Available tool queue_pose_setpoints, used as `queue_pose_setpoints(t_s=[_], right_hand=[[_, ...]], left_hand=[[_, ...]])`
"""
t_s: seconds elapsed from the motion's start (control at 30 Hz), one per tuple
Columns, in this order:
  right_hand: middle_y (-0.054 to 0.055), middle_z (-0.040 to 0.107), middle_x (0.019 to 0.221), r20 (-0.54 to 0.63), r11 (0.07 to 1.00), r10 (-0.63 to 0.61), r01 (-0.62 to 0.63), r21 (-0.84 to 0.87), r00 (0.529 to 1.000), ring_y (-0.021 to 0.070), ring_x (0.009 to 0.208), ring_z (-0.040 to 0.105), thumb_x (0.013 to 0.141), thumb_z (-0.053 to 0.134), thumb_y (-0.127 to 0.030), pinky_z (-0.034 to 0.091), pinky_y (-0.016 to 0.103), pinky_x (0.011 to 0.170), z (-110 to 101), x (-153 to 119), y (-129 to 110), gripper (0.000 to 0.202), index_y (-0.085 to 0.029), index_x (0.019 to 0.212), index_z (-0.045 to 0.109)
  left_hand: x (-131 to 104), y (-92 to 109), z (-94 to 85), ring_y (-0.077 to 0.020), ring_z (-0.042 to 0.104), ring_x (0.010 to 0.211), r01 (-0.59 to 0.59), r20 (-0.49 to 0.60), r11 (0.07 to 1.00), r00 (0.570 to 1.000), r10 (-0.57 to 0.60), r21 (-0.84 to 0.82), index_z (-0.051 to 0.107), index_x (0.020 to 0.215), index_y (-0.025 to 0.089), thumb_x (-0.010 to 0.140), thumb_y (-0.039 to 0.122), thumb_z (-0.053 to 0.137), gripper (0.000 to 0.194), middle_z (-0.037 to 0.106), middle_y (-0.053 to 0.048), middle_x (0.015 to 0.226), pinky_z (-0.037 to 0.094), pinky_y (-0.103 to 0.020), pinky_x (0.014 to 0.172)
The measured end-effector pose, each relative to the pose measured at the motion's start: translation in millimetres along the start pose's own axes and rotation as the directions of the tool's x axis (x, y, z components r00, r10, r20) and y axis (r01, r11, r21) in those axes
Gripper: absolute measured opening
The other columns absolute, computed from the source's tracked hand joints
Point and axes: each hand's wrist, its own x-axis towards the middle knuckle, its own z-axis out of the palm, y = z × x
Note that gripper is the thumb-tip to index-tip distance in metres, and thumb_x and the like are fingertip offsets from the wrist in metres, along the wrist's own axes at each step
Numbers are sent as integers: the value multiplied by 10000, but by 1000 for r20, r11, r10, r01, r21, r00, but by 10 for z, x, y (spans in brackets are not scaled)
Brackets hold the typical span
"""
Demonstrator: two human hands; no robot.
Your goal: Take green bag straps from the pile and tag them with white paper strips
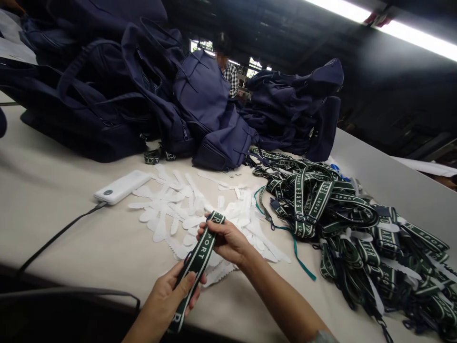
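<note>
A dark green strap point(202, 255) with white edge lines and white lettering runs slantwise between my two hands, over the table's front part. My left hand point(174, 290) grips its lower stretch, thumb on top and fingers underneath. At the upper end, my right hand point(226, 238) pinches the strap between thumb and fingers. White paper-like strips point(167, 205) with zigzag edges lie scattered just behind and under my hands. To the right is a large heap of similar straps point(321, 205), some folded into bundles with white strips among them.
Navy bags point(210, 95) are piled along the back of the table point(53, 214). A white power bank point(121, 186) with a black cable lies at the left. A teal cord point(298, 257) trails beside the strap heap. Another person point(228, 71) is behind the bags.
</note>
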Motion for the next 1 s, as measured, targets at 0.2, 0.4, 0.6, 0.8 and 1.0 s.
queue_pose_setpoints(t_s=[0.2,0.4,0.6,0.8,1.0], right_hand=[[85,703,1076,-32,418,-258,81,-905,965,170,910,683,922,580,-392,550,301,812,-250,953,-721,284,-166,1061,680],[132,642,1180,-187,96,-513,-161,-982,838,266,1147,573,724,789,-207,437,328,971,-460,2124,-1234,264,-123,950,680],[45,691,875,-256,-28,-482,-307,-951,838,200,911,647,755,777,-214,496,360,857,-601,2396,-1149,153,-132,786,651],[70,692,869,-188,3,-538,-220,-975,822,214,960,639,783,695,-156,481,347,860,-394,2023,-996,150,-150,682,585],[11,692,731,34,210,-450,143,-967,892,113,536,607,848,555,-276,492,223,546,101,1139,-425,113,-184,789,525]], left_hand=[[106,-147,-457,-129,522,550,35,-304,998,952,-17,54,640,1080,180,698,608,737,582,650,-31,670,389,-181,445],[232,173,-490,-100,452,488,8,-335,1000,942,-5,9,648,1003,170,726,573,728,495,584,10,588,361,-179,429],[312,342,-388,-76,417,446,-44,-307,997,951,24,-57,652,913,159,782,557,684,421,549,18,545,321,-168,413],[203,330,-379,-84,426,459,-109,-313,989,947,72,-101,645,910,172,783,540,695,393,542,24,549,332,-172,414],[-15,391,-489,-121,513,594,-225,-358,974,909,212,5,670,911,178,789,506,702,352,646,-30,692,416,-198,530]])
